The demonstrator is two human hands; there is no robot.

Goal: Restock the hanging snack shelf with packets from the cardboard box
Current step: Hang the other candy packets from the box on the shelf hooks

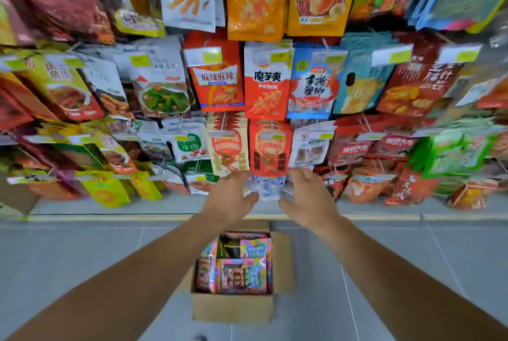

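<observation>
Fingers of both hands [231, 200] [306, 198], gripping pale blue packet [268, 185], bottom row

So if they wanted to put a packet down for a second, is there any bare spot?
Yes: the grey floor tiles on either side of the cardboard box are bare. The shelf shows a bare strip along its base. Higher up, hanging packets overlap tightly, and both hands, left hand and right hand, crowd the pale packet.

I have both hands raised to a white-and-blue packet [268, 186] on the hanging shelf's bottom row: left hand [229, 200] and right hand [308, 198] flank it, touching its sides. Open cardboard box [233, 307] of packets sits on the floor below.
</observation>
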